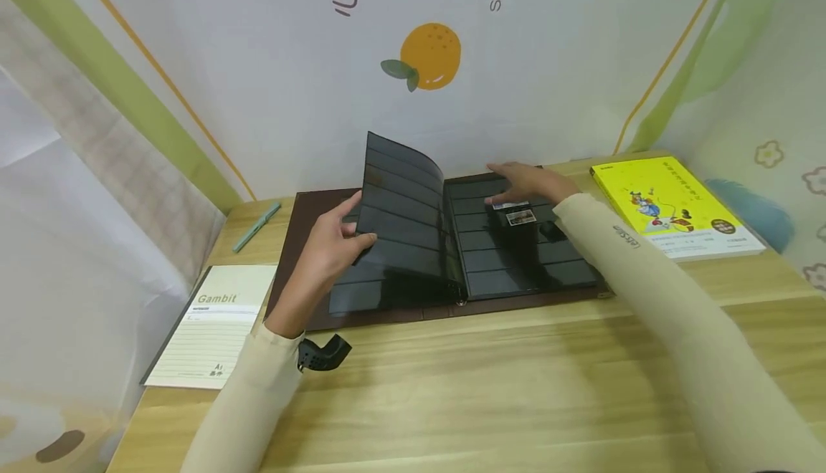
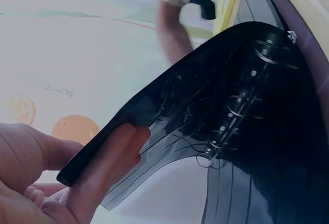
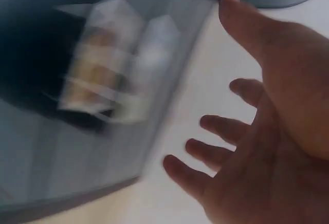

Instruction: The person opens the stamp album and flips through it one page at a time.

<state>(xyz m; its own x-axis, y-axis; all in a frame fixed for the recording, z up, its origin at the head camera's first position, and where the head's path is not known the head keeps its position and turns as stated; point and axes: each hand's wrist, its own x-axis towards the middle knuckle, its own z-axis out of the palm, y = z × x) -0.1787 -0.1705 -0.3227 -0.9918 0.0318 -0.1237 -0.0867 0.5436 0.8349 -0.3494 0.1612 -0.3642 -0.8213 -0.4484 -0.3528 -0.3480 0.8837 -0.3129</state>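
Note:
A ring-bound album with black pocket pages and a dark brown cover [image 1: 310,218] lies spread on the table. My left hand [image 1: 329,244] pinches the outer edge of some raised black pages [image 1: 403,208], thumb on one face and fingers on the other. Metal rings [image 2: 267,54] run along the spine in the left wrist view. Over the far part of the right-hand page [image 1: 480,265], my right hand [image 1: 525,183] spreads its fingers and holds nothing. Below it, a small stamp-like picture [image 1: 521,217] sits in a pocket, with another partly hidden; both [image 3: 95,72] are blurred in the right wrist view.
Left of the album lie a green pen [image 1: 257,227] and a Gambit notebook [image 1: 213,326]. A yellow book [image 1: 674,201] is at the right. Bare wooden tabletop [image 1: 452,387] stretches in front, and a fruit-print curtain [image 1: 290,100] hangs behind.

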